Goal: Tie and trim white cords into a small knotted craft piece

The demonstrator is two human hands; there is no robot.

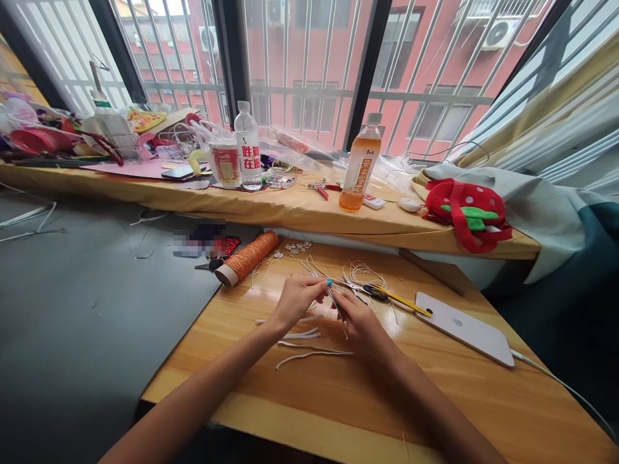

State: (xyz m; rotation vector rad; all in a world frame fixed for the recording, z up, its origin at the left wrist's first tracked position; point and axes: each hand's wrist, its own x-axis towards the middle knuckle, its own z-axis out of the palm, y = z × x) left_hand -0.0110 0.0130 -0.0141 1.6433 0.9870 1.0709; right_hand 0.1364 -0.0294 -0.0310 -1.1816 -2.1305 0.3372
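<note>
Pinching 1 thin white cord between them, the left hand and right hand press fingertips together; it looks light, limp, best gripped near its ends.

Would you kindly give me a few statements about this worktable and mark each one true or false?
1. Both hands, left hand and right hand, meet over the wooden table, pinching thin white cord between them. True.
2. The spool of orange thread stands upright. False: it lies on its side.
3. A white phone lies face down, to the right of the hands. True.
4. The bottle of orange drink lies tipped over on the sill. False: it stands upright.
5. Loose pieces of white cord lie on the table near the wrists. True.
</note>
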